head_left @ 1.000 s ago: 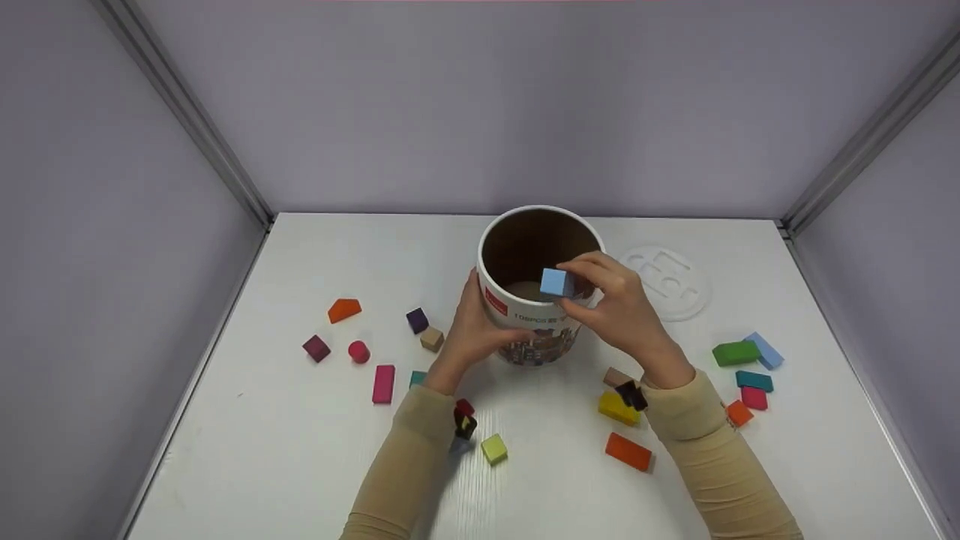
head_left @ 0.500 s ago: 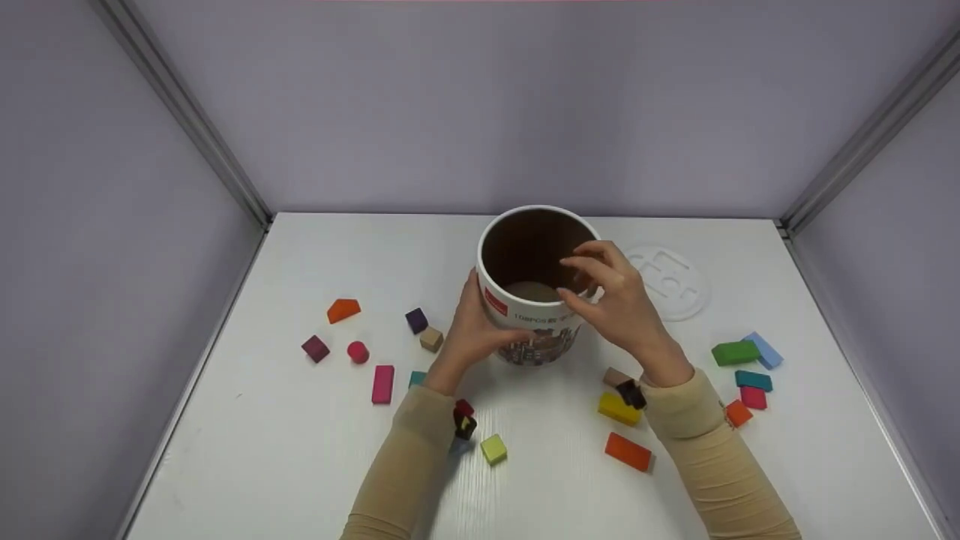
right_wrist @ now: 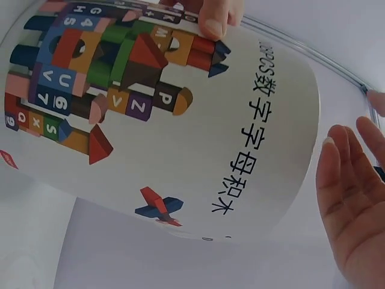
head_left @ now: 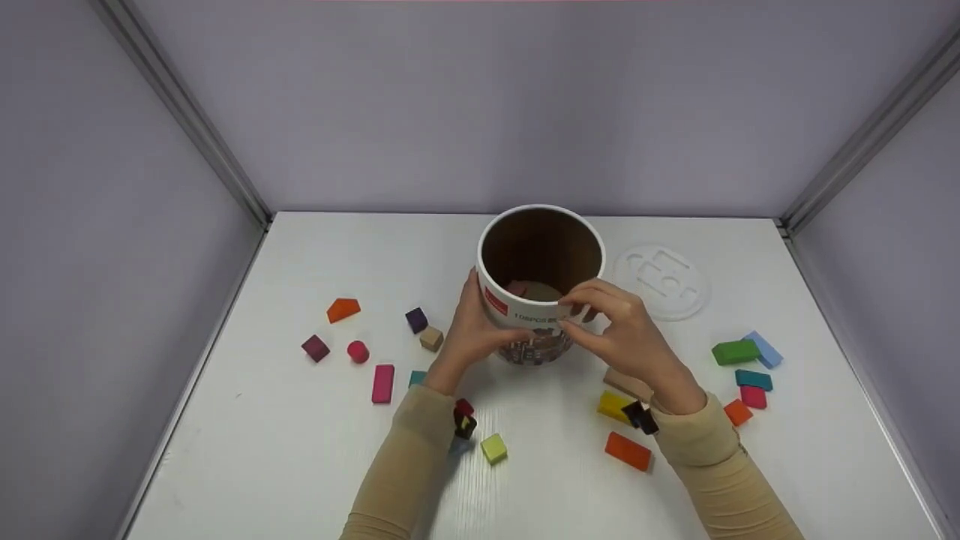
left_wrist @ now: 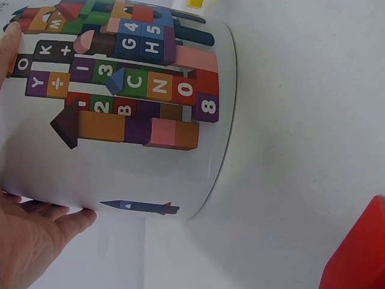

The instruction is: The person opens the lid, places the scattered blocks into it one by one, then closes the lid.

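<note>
A tall white bucket [head_left: 540,313], printed with pictures of toy blocks, stands upright and uncovered on the white table. My left hand [head_left: 474,334] grips its left side, fingers behind and thumb across the front; the left wrist view shows these fingers [left_wrist: 72,226] against the printed wall. My right hand [head_left: 622,330] is at the front right of the rim, outside the bucket, fingers loosely bent and holding nothing. In the right wrist view the palm [right_wrist: 355,198] faces the bucket's upper edge. A small reddish shape [head_left: 517,288] shows on the bucket's floor.
A round white lid [head_left: 664,281] with moulded shapes lies behind my right hand. Loose blocks lie on both sides: an orange one [head_left: 343,310] and a pink one [head_left: 383,384] left, a lime cube [head_left: 494,449] in front, a red-orange one [head_left: 628,451] and a green one [head_left: 736,352] right.
My right hand held a light-blue cube over the rim, then let it go. The hand has since moved down and out past the rim. My left hand keeps its grip.
</note>
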